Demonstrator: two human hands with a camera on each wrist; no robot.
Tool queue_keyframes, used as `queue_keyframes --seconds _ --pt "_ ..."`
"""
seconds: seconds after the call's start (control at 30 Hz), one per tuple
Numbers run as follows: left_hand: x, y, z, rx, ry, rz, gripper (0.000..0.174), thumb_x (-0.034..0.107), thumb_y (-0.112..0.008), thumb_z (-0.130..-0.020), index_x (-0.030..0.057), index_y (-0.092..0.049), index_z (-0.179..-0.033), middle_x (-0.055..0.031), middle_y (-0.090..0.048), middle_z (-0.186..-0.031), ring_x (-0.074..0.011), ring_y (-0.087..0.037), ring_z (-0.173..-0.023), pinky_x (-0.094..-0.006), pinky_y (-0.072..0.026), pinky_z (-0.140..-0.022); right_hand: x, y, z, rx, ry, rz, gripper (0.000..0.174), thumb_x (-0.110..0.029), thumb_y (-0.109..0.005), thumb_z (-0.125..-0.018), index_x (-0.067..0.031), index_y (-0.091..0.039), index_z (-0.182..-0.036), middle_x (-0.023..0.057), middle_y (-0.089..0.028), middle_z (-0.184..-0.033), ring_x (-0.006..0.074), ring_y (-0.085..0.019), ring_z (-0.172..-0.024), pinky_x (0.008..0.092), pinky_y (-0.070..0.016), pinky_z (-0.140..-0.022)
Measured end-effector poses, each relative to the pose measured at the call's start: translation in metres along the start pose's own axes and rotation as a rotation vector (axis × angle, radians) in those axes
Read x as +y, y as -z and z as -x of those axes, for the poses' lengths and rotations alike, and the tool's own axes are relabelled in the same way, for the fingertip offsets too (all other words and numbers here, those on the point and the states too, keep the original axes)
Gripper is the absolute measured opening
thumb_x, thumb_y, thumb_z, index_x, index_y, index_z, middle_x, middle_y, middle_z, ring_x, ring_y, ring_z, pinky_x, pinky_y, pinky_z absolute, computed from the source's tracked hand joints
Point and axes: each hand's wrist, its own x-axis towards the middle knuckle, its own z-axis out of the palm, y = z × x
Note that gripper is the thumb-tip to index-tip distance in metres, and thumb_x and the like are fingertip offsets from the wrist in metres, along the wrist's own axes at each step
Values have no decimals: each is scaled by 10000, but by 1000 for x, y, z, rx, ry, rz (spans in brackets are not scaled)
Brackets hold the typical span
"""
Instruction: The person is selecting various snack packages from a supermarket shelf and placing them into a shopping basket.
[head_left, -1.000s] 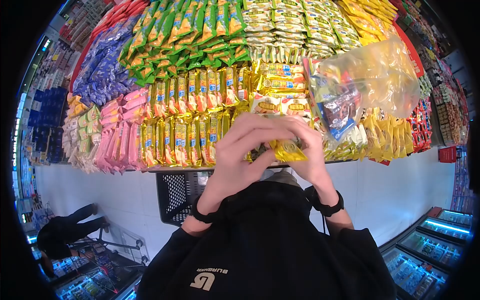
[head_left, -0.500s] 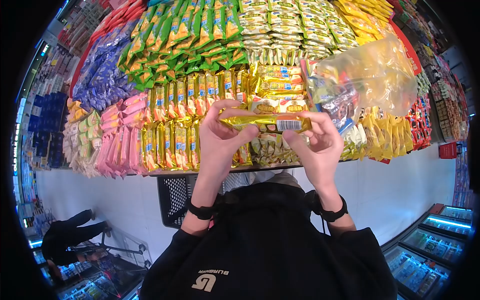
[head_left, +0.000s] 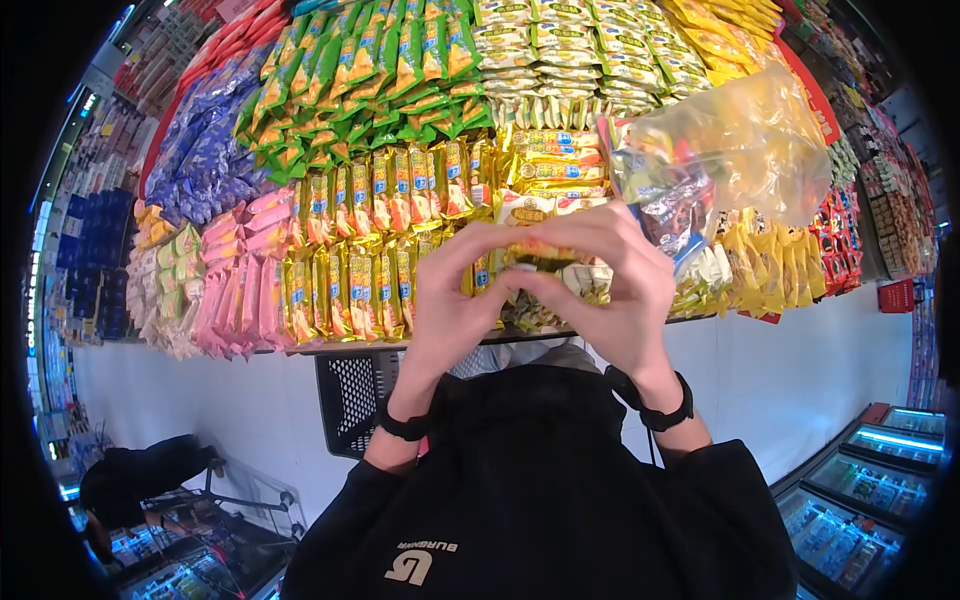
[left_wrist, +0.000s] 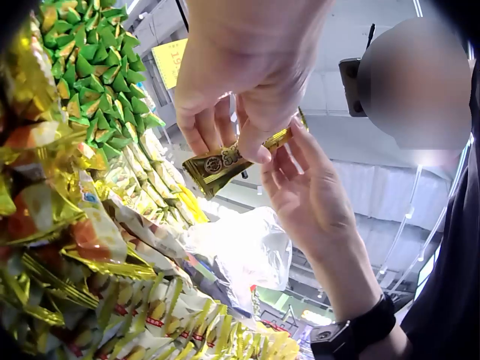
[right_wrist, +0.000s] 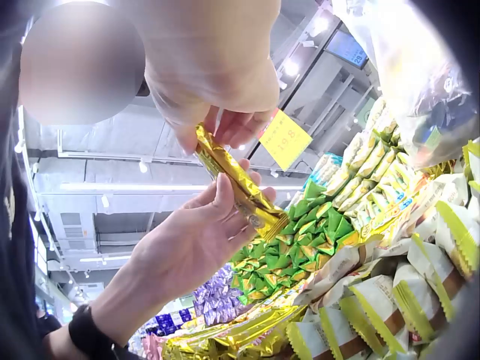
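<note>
Both hands hold one gold-wrapped snack bar [right_wrist: 238,184] between them, above the front rows of the snack display. In the head view my left hand [head_left: 458,290] is at the bar's left end and my right hand [head_left: 625,280] at its right end, with the fingers largely covering the wrapper. The left wrist view shows the left thumb and fingers pinching the bar [left_wrist: 221,166] near its printed end, while the right hand [left_wrist: 315,187] grips the other end. From the right wrist, the left hand [right_wrist: 187,240] has its thumb across the wrapper.
Gold packs [head_left: 360,285], green packs [head_left: 370,60] and pink packs [head_left: 235,290] lie left and ahead. A clear plastic bag [head_left: 740,150] with packets rests on the display at right. Below the edge stands a black basket [head_left: 350,400]; a person [head_left: 140,480] with a cart is at lower left.
The hands first spread the bar out level with its barcode showing, then came closer together. The bar is now tilted and mostly hidden behind the fingers in the head view.
</note>
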Motion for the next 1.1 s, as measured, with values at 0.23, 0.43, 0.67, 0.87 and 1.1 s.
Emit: queue_keyframes --seconds 0.23,0.43,0.67,0.87,1.1 --pt "8 10 -13 19 -348 -372 393 -152 -644 -677 51 -733 -1002 -57 -727 -1083 -265 -655 -1052 -356 -524 -895 -3 1 31 -204 313 197 366 -78 -738 -667 -97 -748 -1032 33 -697 -1127 189 -629 -921 299 -525 -704" --pt "7 5 -9 80 -384 -442 362 -126 -699 -665 71 -738 -965 -67 -736 -1068 -276 -648 -1045 -365 -524 -870 -1 3 37 -216 332 226 357 -118 -748 -691 -88 -737 -1047 43 -686 -1165 194 -639 -921 309 -535 -709" --pt "-4 15 2 126 -519 -706 415 -72 -704 -644 104 -754 -1016 -49 -676 -1013 -246 -628 -928 -361 -520 -780 -6 17 26 -304 -76 -6 409 -197 -830 -731 -22 -686 -1073 111 -692 -1054 248 -649 -842 351 -539 -705" --pt "-6 13 8 -54 -594 -770 457 6 -697 -672 83 -711 -1123 -39 -562 -919 -224 -584 -823 -356 -488 -684 26 -1 -7 -372 -781 -284 432 -257 -729 -880 47 -569 -1140 119 -698 -871 88 -591 -586 239 -455 -531" --pt "-19 18 -1 -3 -445 -784 511 32 -720 -693 82 -666 -1199 -80 -607 -1055 -266 -612 -963 -395 -514 -801 72 -26 -56 -674 -805 -265 396 -261 -702 -873 75 -607 -1060 80 -650 -629 112 -606 -537 260 -467 -500"
